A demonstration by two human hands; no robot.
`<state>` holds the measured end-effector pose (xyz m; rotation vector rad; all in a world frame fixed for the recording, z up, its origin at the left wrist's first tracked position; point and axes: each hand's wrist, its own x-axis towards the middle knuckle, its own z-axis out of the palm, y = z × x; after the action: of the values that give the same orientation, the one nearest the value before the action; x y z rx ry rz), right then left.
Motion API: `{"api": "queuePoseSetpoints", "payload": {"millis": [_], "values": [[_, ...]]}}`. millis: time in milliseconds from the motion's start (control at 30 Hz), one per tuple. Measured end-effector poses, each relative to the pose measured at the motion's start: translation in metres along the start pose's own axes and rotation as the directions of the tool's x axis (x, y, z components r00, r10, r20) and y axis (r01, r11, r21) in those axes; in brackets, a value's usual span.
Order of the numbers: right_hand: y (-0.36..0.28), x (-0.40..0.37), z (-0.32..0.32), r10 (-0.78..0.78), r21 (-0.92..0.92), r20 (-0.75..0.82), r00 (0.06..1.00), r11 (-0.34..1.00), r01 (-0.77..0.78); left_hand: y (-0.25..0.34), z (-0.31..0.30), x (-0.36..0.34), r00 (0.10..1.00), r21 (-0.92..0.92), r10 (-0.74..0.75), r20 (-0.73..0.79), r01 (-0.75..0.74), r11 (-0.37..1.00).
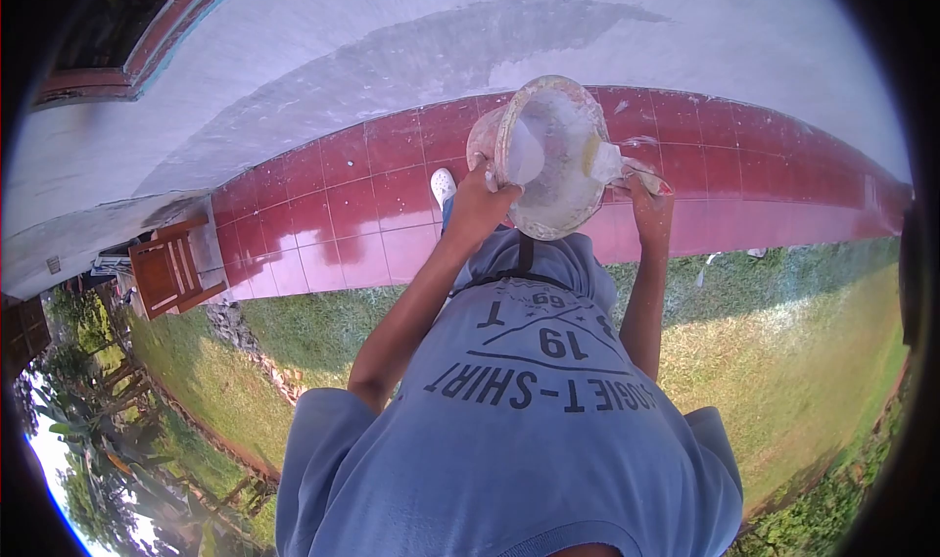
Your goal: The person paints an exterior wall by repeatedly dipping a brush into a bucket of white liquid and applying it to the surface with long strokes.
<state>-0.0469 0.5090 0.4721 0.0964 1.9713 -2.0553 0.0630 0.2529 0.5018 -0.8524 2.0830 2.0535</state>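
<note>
My left hand [483,203] is closed on the rim of a stained bucket [556,209], which is tilted so that its inside shows. White material coats the inner wall, and a paler patch lies near the left rim. At the bucket's right side my right hand [649,205] is wrapped round the handle of a brush or scraper [609,162]. Its whitish head reaches over the rim into the bucket; its exact kind is hard to make out.
A white and grey wall [392,77] rises ahead above red floor tiles [348,200]. A wooden chair [168,271] stands at the left, below a window frame [132,68]. Grass [744,361] lies behind the tiled edge. One white shoe [443,185] is on the tiles.
</note>
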Motion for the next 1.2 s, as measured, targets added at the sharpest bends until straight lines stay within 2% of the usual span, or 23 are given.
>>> {"api": "queuePoseSetpoints", "payload": {"millis": [100,233,333,400,500,600,833,933,1067,1133,1200], "values": [[0.004,0.002,0.001,-0.01,0.021,0.006,1.0,1.0,0.009,-0.007,-0.004,0.005,1.0,0.077,0.006,-0.025,-0.004,0.997],[0.01,0.002,0.002,-0.001,0.007,0.018,1.0,1.0,0.0,-0.008,-0.006,0.008,0.999,0.085,0.045,-0.004,-0.044,0.995],[0.015,0.001,-0.001,-0.003,-0.002,0.044,0.999,1.0,0.003,-0.005,-0.003,0.005,0.999,0.007,-0.036,-0.002,0.036,0.999],[0.013,0.002,-0.001,0.009,-0.012,0.039,0.999,1.0,-0.008,-0.002,-0.003,0.007,1.0,0.036,0.027,-0.001,-0.027,0.999],[0.012,0.006,0.005,0.002,-0.024,0.04,0.999,1.0,-0.001,-0.004,-0.009,0.016,0.999,-0.039,-0.033,0.009,0.034,0.999],[0.014,0.007,-0.002,-0.055,-0.001,0.035,0.998,0.998,0.055,-0.001,-0.008,0.015,1.0,-0.088,-0.004,0.011,0.005,0.996],[-0.009,0.007,0.002,-0.066,-0.007,-0.013,0.998,0.998,0.066,0.006,-0.012,0.017,0.997,-0.092,-0.044,-0.06,0.039,0.995],[-0.013,0.014,0.001,-0.048,-0.044,-0.019,0.999,0.998,0.048,0.0,-0.018,0.023,0.998,-0.118,0.028,-0.062,-0.035,0.992],[-0.019,0.028,-0.023,-0.109,-0.05,-0.03,0.994,0.993,0.107,0.012,-0.005,0.023,0.995,-0.137,0.02,-0.098,-0.033,0.99],[-0.025,0.031,-0.028,-0.117,-0.034,-0.035,0.993,0.993,0.116,0.017,-0.001,0.023,0.991,-0.218,-0.079,-0.104,0.055,0.974],[-0.027,0.032,-0.015,-0.109,-0.06,-0.069,0.992,0.993,0.105,0.013,-0.018,0.03,0.99,-0.183,-0.078,-0.117,0.055,0.982]]}}
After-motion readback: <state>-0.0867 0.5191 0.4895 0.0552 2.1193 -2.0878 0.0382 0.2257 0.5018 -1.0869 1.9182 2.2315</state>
